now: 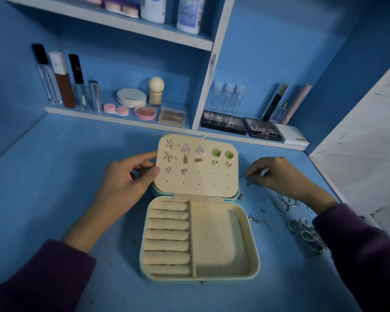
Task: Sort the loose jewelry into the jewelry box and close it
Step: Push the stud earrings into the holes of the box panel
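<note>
We see the jewelry box (255, 262) lined in matt, cream, velvety cloth, its ring rolls (167, 235) lightly soiled. We note earrings (186, 148) of glossy gold and silver metal, rings (306, 233) of polished silver metal, a tabletop (54, 176) of matt blue paint, and a sleeve (43, 278) of soft purple cloth.

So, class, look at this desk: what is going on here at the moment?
A person is sorting jewelry into an open jewelry box. The left hand holds the left edge of the open lid, where several earrings are pinned. The right hand is down among small loose pieces on the table right of the box; whether it pinches one is unclear. A pile of rings lies there too, and the ring rolls are bare.
</note>
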### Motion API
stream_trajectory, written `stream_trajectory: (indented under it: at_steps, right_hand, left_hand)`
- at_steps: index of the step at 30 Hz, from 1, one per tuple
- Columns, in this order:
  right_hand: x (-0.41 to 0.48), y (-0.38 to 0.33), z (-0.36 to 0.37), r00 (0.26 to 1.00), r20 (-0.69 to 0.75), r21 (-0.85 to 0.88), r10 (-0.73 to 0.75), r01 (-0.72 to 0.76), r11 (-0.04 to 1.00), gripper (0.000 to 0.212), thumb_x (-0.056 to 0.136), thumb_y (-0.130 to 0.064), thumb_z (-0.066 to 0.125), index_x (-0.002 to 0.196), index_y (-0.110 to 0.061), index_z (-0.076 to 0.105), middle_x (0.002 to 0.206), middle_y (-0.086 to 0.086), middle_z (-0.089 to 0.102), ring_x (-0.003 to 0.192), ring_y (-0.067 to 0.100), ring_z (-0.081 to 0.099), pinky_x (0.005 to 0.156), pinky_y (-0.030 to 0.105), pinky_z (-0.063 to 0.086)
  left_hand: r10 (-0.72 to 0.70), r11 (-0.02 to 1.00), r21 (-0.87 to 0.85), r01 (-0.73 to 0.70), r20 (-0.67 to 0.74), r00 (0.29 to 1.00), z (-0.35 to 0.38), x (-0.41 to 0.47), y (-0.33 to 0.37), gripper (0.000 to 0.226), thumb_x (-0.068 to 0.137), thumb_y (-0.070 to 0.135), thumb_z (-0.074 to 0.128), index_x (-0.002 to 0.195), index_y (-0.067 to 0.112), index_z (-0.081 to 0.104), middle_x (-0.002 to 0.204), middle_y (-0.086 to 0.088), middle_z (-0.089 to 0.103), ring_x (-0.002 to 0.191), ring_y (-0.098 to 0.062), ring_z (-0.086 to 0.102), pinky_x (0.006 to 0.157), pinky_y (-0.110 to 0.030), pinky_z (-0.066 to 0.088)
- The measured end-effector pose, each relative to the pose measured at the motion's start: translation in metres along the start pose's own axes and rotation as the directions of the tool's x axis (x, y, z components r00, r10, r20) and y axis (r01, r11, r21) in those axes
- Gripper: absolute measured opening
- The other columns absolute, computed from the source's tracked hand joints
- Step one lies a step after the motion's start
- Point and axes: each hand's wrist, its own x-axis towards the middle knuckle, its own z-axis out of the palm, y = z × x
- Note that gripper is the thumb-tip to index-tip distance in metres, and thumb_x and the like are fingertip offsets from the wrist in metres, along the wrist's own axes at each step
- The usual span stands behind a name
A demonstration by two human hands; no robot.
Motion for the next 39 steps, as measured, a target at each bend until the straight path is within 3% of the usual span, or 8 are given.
stream_trajectory:
  at_steps: [3,6,12,20,27,34,39]
  right_hand:
    - [0.005,0.0,-0.001,0.999,0.032,-0.03,-0.011,0.012,0.999,0.023,0.08,-0.008,0.07,0.076,-0.03,0.07,0.078,-0.013,0.068,0.077,0.001,0.061,0.07,0.006,0.042]
    - [0.007,-0.001,-0.001,0.998,0.054,-0.042,-0.011,0.013,0.999,0.021,0.081,-0.009,0.07,0.076,-0.029,0.072,0.08,-0.009,0.069,0.072,0.003,0.061,0.07,0.011,0.046]
    - [0.009,-0.001,-0.001,0.998,0.066,-0.064,0.0,0.004,0.998,0.025,0.079,-0.001,0.066,0.077,-0.024,0.075,0.076,-0.019,0.063,0.073,-0.003,0.059,0.065,0.004,0.042]
    - [0.008,0.0,0.0,0.999,0.037,-0.072,0.004,-0.001,0.997,0.018,0.08,-0.006,0.067,0.084,-0.021,0.076,0.081,-0.01,0.068,0.074,0.001,0.06,0.071,0.01,0.046]
    - [0.011,-0.004,-0.004,0.997,0.069,-0.069,0.04,-0.035,0.997,0.013,0.08,-0.011,0.069,0.077,-0.023,0.072,0.073,-0.012,0.068,0.07,-0.003,0.061,0.065,0.002,0.041]
    - [0.017,-0.012,-0.006,0.987,0.141,-0.135,0.083,-0.064,0.989,0.01,0.08,-0.012,0.066,0.08,-0.019,0.074,0.075,-0.011,0.067,0.073,0.0,0.06,0.074,0.017,0.047]
    - [0.021,-0.014,-0.002,0.986,0.138,-0.178,0.096,-0.07,0.982,0.009,0.08,-0.013,0.065,0.08,-0.018,0.073,0.077,-0.007,0.067,0.076,0.009,0.061,0.074,0.022,0.05]
  left_hand:
    - [0.006,1.0,0.008,-0.006,0.006,1.0,0.0,0.0,-0.002,0.042,0.086,0.006,0.065,0.105,0.043,0.059,0.075,0.03,0.067,0.077,-0.008,0.059,0.064,-0.007,0.041]
    - [0.007,1.0,0.005,-0.007,0.002,1.0,-0.001,0.001,-0.002,0.043,0.086,0.006,0.065,0.106,0.043,0.059,0.075,0.03,0.067,0.079,-0.011,0.06,0.064,-0.007,0.041]
    - [0.008,1.0,-0.002,-0.008,0.002,1.0,0.0,0.0,0.0,0.045,0.086,0.005,0.065,0.1,0.047,0.057,0.074,0.032,0.067,0.081,-0.013,0.06,0.065,-0.009,0.042]
    - [0.012,1.0,0.0,-0.012,0.004,1.0,-0.001,0.0,0.001,0.046,0.086,0.005,0.065,0.099,0.048,0.057,0.074,0.033,0.066,0.081,-0.014,0.059,0.064,-0.007,0.04]
    - [0.011,1.0,-0.009,-0.011,0.004,1.0,0.0,0.0,0.002,0.046,0.086,0.005,0.065,0.099,0.048,0.057,0.076,0.031,0.067,0.082,-0.015,0.058,0.063,-0.008,0.04]
    - [0.006,1.0,-0.006,-0.006,0.004,1.0,-0.001,0.0,0.002,0.045,0.086,0.005,0.065,0.1,0.048,0.057,0.076,0.03,0.067,0.076,-0.008,0.058,0.063,-0.007,0.04]
    - [-0.004,1.0,-0.022,0.004,-0.001,1.0,0.0,0.0,0.002,0.044,0.086,0.005,0.065,0.101,0.045,0.059,0.081,0.023,0.068,0.078,-0.013,0.059,0.064,-0.007,0.04]
